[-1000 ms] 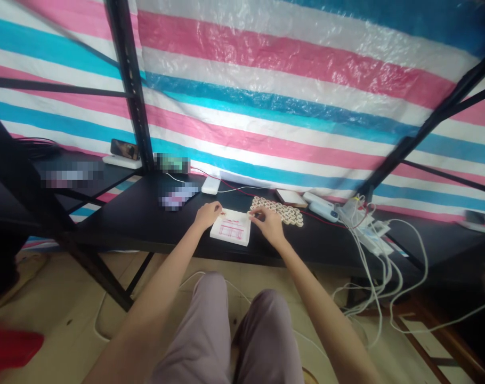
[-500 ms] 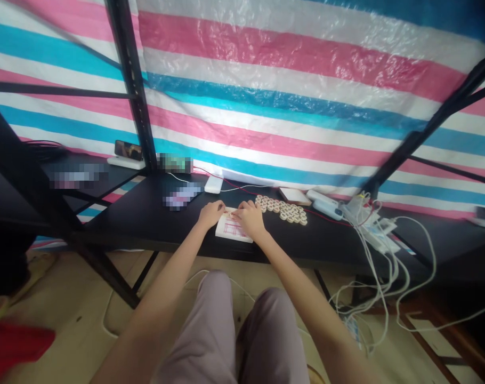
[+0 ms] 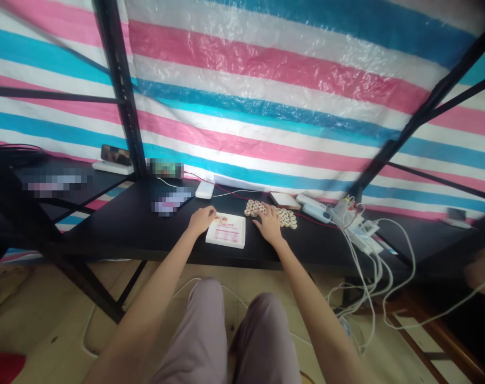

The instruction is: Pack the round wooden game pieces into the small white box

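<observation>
A small white board (image 3: 227,234) with red grid lines lies near the front edge of a black table (image 3: 130,224). My left hand (image 3: 201,219) rests curled against the board's left edge. My right hand (image 3: 269,223) reaches into a cluster of round light wooden discs (image 3: 286,216) just right of the board, fingers bent down onto them; whether it grips a disc is hidden. A flat wooden box (image 3: 285,200) lies behind the discs.
A black steel post (image 3: 118,90) rises at the table's back left, with a phone (image 3: 115,156) on a stand beside it. White chargers and a tangle of white cables (image 3: 366,250) hang off the table's right. A striped tarp (image 3: 286,80) backs everything.
My right hand went from the discs onto the board half a second ago, then back right to the discs. The left hand stayed at the board's left edge.
</observation>
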Demonstrator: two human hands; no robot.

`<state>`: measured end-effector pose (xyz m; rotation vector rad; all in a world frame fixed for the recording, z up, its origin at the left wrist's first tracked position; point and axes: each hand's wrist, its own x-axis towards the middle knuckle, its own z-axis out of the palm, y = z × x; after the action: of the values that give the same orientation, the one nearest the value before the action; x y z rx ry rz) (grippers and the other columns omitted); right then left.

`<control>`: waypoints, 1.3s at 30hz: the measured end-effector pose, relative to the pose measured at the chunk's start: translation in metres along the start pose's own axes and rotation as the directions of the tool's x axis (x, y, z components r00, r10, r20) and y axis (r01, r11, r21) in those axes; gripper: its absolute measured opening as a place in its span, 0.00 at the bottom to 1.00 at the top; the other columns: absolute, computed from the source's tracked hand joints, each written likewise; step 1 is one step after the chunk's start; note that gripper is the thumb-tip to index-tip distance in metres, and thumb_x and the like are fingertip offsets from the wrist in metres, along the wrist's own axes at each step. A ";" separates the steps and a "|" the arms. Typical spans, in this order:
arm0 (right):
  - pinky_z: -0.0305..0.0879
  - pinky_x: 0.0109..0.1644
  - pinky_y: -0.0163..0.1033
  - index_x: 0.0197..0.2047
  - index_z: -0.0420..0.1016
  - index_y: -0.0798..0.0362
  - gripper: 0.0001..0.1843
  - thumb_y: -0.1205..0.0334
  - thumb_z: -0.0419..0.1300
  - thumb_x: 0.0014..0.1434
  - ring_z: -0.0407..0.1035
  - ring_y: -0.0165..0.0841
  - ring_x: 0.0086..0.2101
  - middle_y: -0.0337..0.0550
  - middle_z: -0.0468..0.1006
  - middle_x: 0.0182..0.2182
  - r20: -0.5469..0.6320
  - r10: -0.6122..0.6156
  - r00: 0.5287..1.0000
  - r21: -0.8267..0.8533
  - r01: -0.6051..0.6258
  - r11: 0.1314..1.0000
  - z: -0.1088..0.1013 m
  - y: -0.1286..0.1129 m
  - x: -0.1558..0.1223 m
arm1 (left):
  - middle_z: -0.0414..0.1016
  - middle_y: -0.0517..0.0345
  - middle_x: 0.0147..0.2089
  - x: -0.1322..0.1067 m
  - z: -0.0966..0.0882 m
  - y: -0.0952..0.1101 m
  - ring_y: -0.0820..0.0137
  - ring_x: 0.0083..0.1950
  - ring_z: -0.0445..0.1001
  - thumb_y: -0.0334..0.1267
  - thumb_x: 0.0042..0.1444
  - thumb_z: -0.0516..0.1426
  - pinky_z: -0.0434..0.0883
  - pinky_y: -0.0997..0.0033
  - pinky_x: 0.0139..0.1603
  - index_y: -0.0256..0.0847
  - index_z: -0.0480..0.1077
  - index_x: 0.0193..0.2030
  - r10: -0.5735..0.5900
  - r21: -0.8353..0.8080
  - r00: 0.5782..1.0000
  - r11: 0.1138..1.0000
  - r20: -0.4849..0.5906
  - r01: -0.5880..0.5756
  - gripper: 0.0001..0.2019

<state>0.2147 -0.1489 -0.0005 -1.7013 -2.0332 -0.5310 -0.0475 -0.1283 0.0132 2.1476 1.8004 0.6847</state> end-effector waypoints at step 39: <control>0.46 0.43 0.45 0.34 0.78 0.50 0.12 0.59 0.53 0.60 0.61 0.39 0.39 0.47 0.75 0.36 0.174 -0.288 0.942 0.036 0.286 0.958 -0.030 -0.073 0.018 | 0.75 0.56 0.39 -0.001 0.002 0.002 0.65 0.40 0.71 0.43 0.58 0.47 0.64 0.71 0.38 0.45 0.70 0.41 -0.015 -0.012 1.000 1.000 -0.006 0.015 0.13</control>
<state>0.1422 -0.1634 0.0334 -1.4995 -2.4287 -0.4734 -0.0452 -0.1298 0.0126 2.1248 1.8096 0.6976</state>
